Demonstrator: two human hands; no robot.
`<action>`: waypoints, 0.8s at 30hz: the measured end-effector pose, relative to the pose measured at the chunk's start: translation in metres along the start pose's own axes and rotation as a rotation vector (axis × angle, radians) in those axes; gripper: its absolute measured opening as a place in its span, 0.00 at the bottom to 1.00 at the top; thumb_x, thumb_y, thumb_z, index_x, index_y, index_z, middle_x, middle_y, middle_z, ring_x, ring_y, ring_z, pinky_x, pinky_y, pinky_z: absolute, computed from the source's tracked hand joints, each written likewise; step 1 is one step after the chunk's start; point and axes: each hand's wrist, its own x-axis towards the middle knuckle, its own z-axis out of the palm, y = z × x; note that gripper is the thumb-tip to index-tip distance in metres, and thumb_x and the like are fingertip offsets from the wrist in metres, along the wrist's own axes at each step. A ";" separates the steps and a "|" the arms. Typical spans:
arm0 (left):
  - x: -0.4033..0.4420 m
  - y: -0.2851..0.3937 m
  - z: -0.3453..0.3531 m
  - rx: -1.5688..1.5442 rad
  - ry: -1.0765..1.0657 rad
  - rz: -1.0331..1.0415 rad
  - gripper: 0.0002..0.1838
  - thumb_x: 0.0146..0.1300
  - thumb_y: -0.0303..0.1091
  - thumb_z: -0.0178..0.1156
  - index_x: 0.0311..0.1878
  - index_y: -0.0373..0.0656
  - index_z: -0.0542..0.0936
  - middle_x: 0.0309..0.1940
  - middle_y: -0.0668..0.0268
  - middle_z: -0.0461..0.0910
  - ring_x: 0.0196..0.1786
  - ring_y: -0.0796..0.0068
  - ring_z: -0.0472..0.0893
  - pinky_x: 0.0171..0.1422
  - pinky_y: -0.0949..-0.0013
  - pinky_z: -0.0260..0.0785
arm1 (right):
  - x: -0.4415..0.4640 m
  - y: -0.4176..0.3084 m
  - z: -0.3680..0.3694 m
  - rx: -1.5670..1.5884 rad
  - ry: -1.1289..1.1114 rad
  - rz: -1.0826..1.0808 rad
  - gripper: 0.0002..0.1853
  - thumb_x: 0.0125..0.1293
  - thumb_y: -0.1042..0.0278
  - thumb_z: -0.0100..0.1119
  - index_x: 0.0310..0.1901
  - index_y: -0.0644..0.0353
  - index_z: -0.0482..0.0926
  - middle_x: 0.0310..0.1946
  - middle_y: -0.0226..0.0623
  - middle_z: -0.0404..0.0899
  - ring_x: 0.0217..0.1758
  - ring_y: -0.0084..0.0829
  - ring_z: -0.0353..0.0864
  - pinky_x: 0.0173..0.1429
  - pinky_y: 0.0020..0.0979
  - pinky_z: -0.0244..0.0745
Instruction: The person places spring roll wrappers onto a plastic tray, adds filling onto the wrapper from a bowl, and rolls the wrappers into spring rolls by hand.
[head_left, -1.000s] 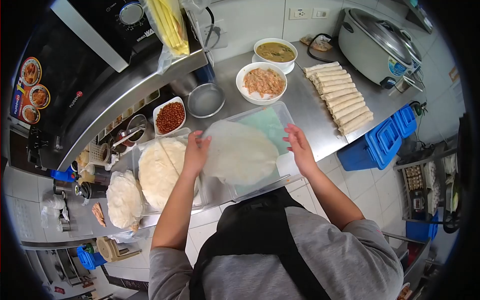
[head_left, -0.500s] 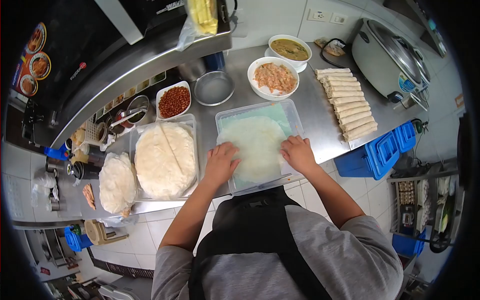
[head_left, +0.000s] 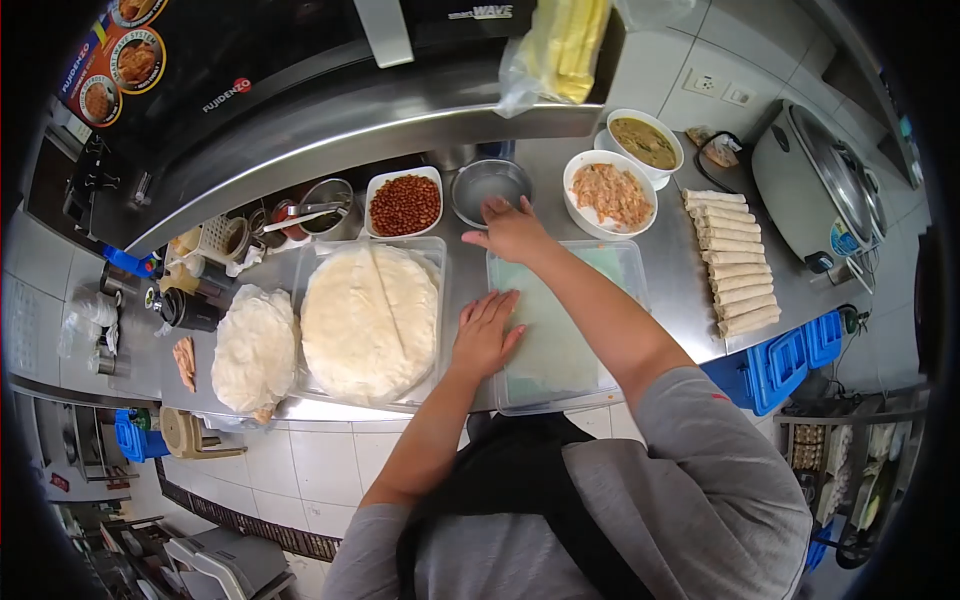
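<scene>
In the head view, a thin pale wrapper [head_left: 560, 345] lay flat on a green-lined plastic tray [head_left: 618, 262] at the front edge of the counter [head_left: 680, 325]. The left hand [head_left: 485, 338] lay palm down at the tray's left side, fingers loosely extended, thumb apart, gripping nothing; its fingertips were at the wrapper's margin, though firm contact could not be told. The right hand [head_left: 512, 230] reached toward the counter's back edge, mostly open, thumb out, fingertips at the metal bowl [head_left: 465, 190]; whether they were dipped in could not be told, and no held thing showed.

The wrapper looked very light, limp and easily torn, likely clingy if damp. It seemed best taken by its rim, with flat finger pads at two opposite sides rather than a pinch at one spot. The wrapper stack [head_left: 350, 330], in a clear box [head_left: 440, 290] left of the tray, looked heavier and soft, better supported from beneath.
</scene>
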 end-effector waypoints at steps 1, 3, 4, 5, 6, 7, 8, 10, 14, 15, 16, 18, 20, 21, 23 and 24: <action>0.001 0.000 0.001 0.002 0.003 0.001 0.30 0.69 0.45 0.57 0.72 0.48 0.67 0.72 0.64 0.69 0.76 0.56 0.62 0.78 0.49 0.49 | 0.011 -0.004 0.000 -0.085 -0.136 0.042 0.39 0.72 0.31 0.42 0.62 0.64 0.75 0.69 0.47 0.69 0.73 0.44 0.67 0.78 0.57 0.51; 0.001 -0.004 0.002 -0.011 0.038 0.034 0.29 0.70 0.44 0.56 0.72 0.49 0.68 0.72 0.65 0.69 0.76 0.57 0.62 0.78 0.51 0.50 | 0.020 -0.009 -0.017 -0.076 -0.142 0.059 0.39 0.73 0.32 0.40 0.64 0.64 0.73 0.69 0.47 0.70 0.73 0.45 0.68 0.78 0.55 0.53; 0.001 -0.005 0.000 -0.015 0.029 0.039 0.29 0.70 0.44 0.56 0.72 0.49 0.68 0.72 0.65 0.69 0.76 0.57 0.62 0.78 0.51 0.50 | 0.021 -0.011 -0.027 -0.071 -0.155 0.077 0.40 0.74 0.32 0.38 0.66 0.64 0.71 0.68 0.46 0.71 0.72 0.47 0.69 0.78 0.52 0.54; 0.002 -0.005 0.001 0.007 0.043 0.038 0.28 0.70 0.42 0.56 0.72 0.49 0.68 0.71 0.65 0.69 0.75 0.57 0.63 0.77 0.51 0.51 | 0.022 -0.008 -0.035 -0.074 -0.164 0.088 0.40 0.74 0.32 0.38 0.66 0.64 0.71 0.68 0.46 0.71 0.72 0.47 0.69 0.78 0.52 0.54; 0.002 -0.003 0.002 0.025 0.056 0.032 0.28 0.69 0.41 0.56 0.72 0.50 0.69 0.71 0.65 0.70 0.75 0.58 0.63 0.77 0.52 0.51 | 0.021 -0.001 -0.040 0.281 -0.090 0.160 0.38 0.76 0.35 0.37 0.65 0.66 0.72 0.66 0.47 0.73 0.70 0.45 0.71 0.78 0.48 0.56; 0.002 -0.003 0.003 0.009 0.043 0.030 0.28 0.69 0.41 0.56 0.72 0.50 0.69 0.71 0.65 0.70 0.75 0.58 0.63 0.77 0.52 0.51 | 0.014 0.006 -0.039 0.636 -0.009 0.238 0.37 0.78 0.38 0.36 0.64 0.68 0.72 0.64 0.48 0.76 0.69 0.44 0.73 0.77 0.44 0.57; 0.005 -0.003 0.002 0.016 0.057 0.023 0.27 0.68 0.40 0.56 0.71 0.50 0.70 0.70 0.66 0.70 0.75 0.58 0.64 0.76 0.52 0.52 | 0.004 0.012 -0.036 0.633 -0.015 0.258 0.37 0.78 0.38 0.36 0.64 0.68 0.72 0.64 0.48 0.76 0.69 0.44 0.73 0.77 0.44 0.57; 0.007 -0.004 0.004 0.016 0.069 0.031 0.27 0.67 0.38 0.57 0.70 0.50 0.71 0.70 0.67 0.71 0.74 0.59 0.65 0.76 0.52 0.53 | -0.012 0.026 -0.034 1.834 0.234 0.455 0.32 0.80 0.45 0.37 0.59 0.71 0.76 0.58 0.50 0.80 0.64 0.42 0.78 0.74 0.41 0.64; 0.006 -0.008 0.008 0.038 0.087 0.025 0.26 0.65 0.36 0.57 0.67 0.49 0.74 0.69 0.68 0.71 0.74 0.59 0.65 0.75 0.53 0.54 | -0.106 0.046 0.020 1.542 0.377 0.430 0.27 0.81 0.53 0.38 0.61 0.70 0.75 0.58 0.50 0.80 0.64 0.42 0.79 0.73 0.39 0.65; 0.006 -0.008 0.010 0.034 0.095 0.016 0.26 0.64 0.36 0.58 0.67 0.49 0.74 0.69 0.68 0.71 0.74 0.59 0.65 0.74 0.52 0.54 | -0.129 0.039 0.039 1.154 0.207 0.409 0.26 0.80 0.53 0.39 0.65 0.66 0.72 0.64 0.48 0.75 0.69 0.40 0.74 0.76 0.41 0.61; 0.008 -0.008 0.011 0.026 0.095 0.025 0.26 0.64 0.36 0.58 0.67 0.49 0.74 0.69 0.68 0.71 0.74 0.59 0.65 0.74 0.52 0.54 | -0.147 0.033 0.050 0.763 0.043 0.381 0.26 0.80 0.54 0.41 0.69 0.63 0.68 0.69 0.46 0.71 0.74 0.38 0.69 0.79 0.42 0.56; 0.007 -0.011 0.013 0.077 0.082 0.018 0.26 0.65 0.36 0.57 0.67 0.48 0.74 0.69 0.68 0.71 0.74 0.59 0.65 0.74 0.52 0.54 | -0.151 -0.001 0.057 0.363 0.037 0.269 0.28 0.79 0.51 0.40 0.73 0.60 0.63 0.74 0.42 0.64 0.77 0.37 0.62 0.80 0.47 0.51; 0.007 -0.010 0.012 0.076 0.077 0.030 0.26 0.65 0.37 0.57 0.67 0.48 0.73 0.69 0.68 0.71 0.74 0.60 0.65 0.74 0.52 0.54 | -0.154 -0.008 0.051 -0.032 0.018 0.153 0.32 0.79 0.48 0.39 0.77 0.57 0.57 0.78 0.38 0.57 0.81 0.36 0.55 0.81 0.51 0.46; 0.007 -0.009 0.010 0.084 0.082 0.037 0.27 0.65 0.37 0.57 0.68 0.48 0.73 0.69 0.68 0.71 0.74 0.60 0.65 0.74 0.52 0.54 | -0.151 0.000 0.042 -0.033 -0.050 0.315 0.34 0.78 0.45 0.38 0.78 0.56 0.53 0.80 0.35 0.52 0.83 0.33 0.49 0.82 0.51 0.39; 0.007 -0.009 0.010 0.091 0.069 0.041 0.27 0.65 0.37 0.57 0.68 0.47 0.72 0.70 0.68 0.70 0.74 0.61 0.64 0.74 0.53 0.54 | -0.163 0.026 0.036 -0.047 -0.070 0.550 0.41 0.76 0.37 0.35 0.80 0.57 0.47 0.82 0.36 0.46 0.85 0.33 0.42 0.83 0.53 0.30; 0.007 -0.008 0.010 0.101 0.064 0.031 0.27 0.65 0.38 0.56 0.68 0.46 0.72 0.70 0.68 0.70 0.75 0.61 0.63 0.75 0.53 0.53 | -0.178 0.034 0.033 -0.051 -0.063 0.564 0.41 0.76 0.37 0.35 0.80 0.57 0.47 0.82 0.36 0.46 0.85 0.33 0.42 0.83 0.53 0.30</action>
